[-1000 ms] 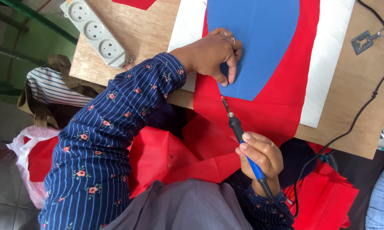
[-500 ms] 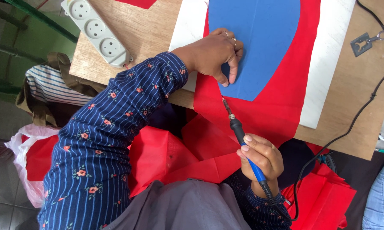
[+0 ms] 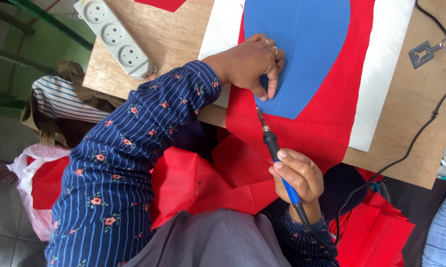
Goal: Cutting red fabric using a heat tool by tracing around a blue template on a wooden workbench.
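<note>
My left hand [image 3: 251, 64] presses flat on the lower left edge of a blue curved template [image 3: 302, 49], which lies on a sheet of red fabric [image 3: 327, 123]. My right hand [image 3: 297, 173] grips a soldering iron [image 3: 275, 153] with a blue and black handle. Its metal tip touches the red fabric just below my left fingers, at the template's edge. A white board [image 3: 381, 74] lies under the fabric on the wooden table [image 3: 178, 44].
A grey power strip [image 3: 116, 37] sits at the table's left corner. A black cord [image 3: 425, 123] runs across the right side past a small metal stand [image 3: 423, 52]. Loose red fabric [image 3: 198, 183] hangs over my lap. A striped bag [image 3: 59, 99] and a plastic bag [image 3: 35, 188] lie on the floor.
The iron's tip has crept slightly up along the template's edge toward my left fingers. My left hand stays pressed in place.
</note>
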